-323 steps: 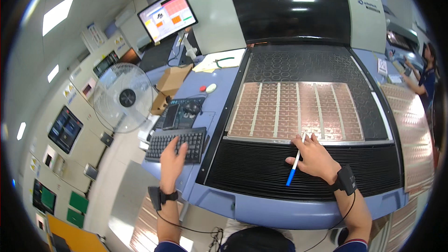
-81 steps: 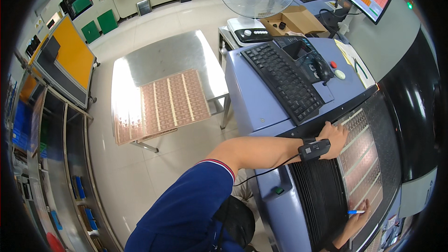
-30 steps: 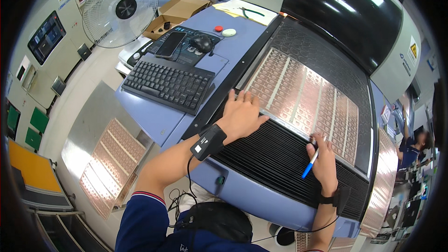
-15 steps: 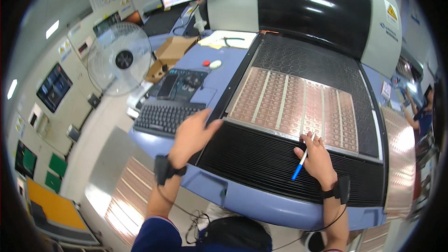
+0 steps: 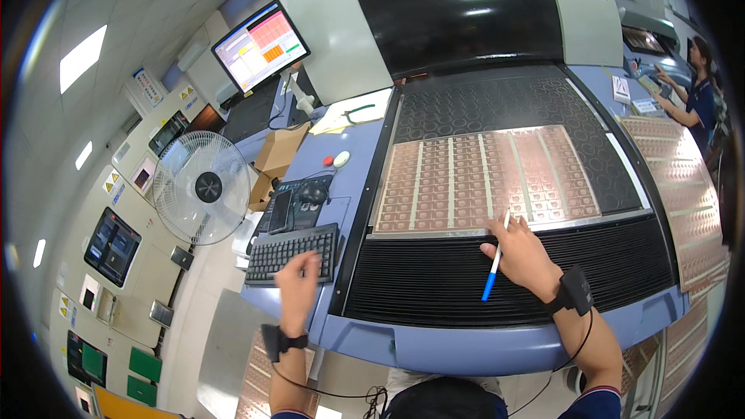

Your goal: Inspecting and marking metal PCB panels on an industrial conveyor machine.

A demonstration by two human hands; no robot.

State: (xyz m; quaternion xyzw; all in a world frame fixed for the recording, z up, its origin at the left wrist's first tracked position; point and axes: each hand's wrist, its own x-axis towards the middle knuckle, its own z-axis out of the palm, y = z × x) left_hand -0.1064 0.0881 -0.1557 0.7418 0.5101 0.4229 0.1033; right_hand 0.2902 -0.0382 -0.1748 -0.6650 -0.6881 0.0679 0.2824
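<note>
My right hand [image 5: 528, 252] holds a slim white marker [image 5: 494, 264] between its fingers, the blue end pointing toward me. Its fingertips rest at the near edge of a copper-coloured panel [image 5: 458, 178] patterned with rows of small units and pale stripes. The panel lies flat on the dark machine bed [image 5: 466, 109]. My left hand [image 5: 297, 289] hovers at the near edge of a black keyboard [image 5: 291, 252], with its fingers curled in and nothing visible in them. Whether it touches the keys I cannot tell.
Black ribbed bellows [image 5: 497, 287] lie before the panel. Beyond the keyboard are a phone [image 5: 280, 211], a mouse [image 5: 313, 192], red and white buttons [image 5: 340, 159], a cardboard box [image 5: 278, 151] and pliers [image 5: 358, 112]. A fan [image 5: 206, 186], a monitor [image 5: 262, 46], more panels [image 5: 671, 186] and a co-worker [image 5: 698, 101] are around.
My left hand has drawn back from the bed's left edge to the keyboard, its spread fingers curling in. The right hand keeps the marker at the panel edge. The view has shifted.
</note>
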